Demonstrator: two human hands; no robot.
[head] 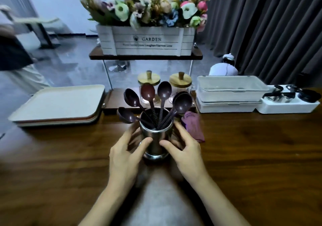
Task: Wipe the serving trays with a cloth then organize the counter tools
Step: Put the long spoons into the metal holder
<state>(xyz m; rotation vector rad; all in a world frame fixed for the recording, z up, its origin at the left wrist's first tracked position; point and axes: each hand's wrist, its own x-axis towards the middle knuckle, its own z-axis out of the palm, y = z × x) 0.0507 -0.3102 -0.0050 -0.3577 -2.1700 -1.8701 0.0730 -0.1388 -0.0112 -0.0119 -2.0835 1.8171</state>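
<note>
A steel cup (155, 138) stands upright on the wooden counter (252, 147) in the middle. Several dark purple and brown spoons (164, 90) stick out of it, bowls up. My left hand (125, 154) curls round the cup's left side, thumb on its front. My right hand (185, 151) curls round its right side, thumb on the front as well. A purple cloth (194, 125) lies crumpled just right of the cup. A stack of serving trays (57, 103), cream on top, sits at the left of the counter.
Behind the cup a small two-tier shelf (145, 55) carries a white flower box (148, 40) above two wooden-lidded jars (180, 81). At the right stand stacked white lidded boxes (230, 93) and a white tray of steel tools (289, 97). A person moves past at far left.
</note>
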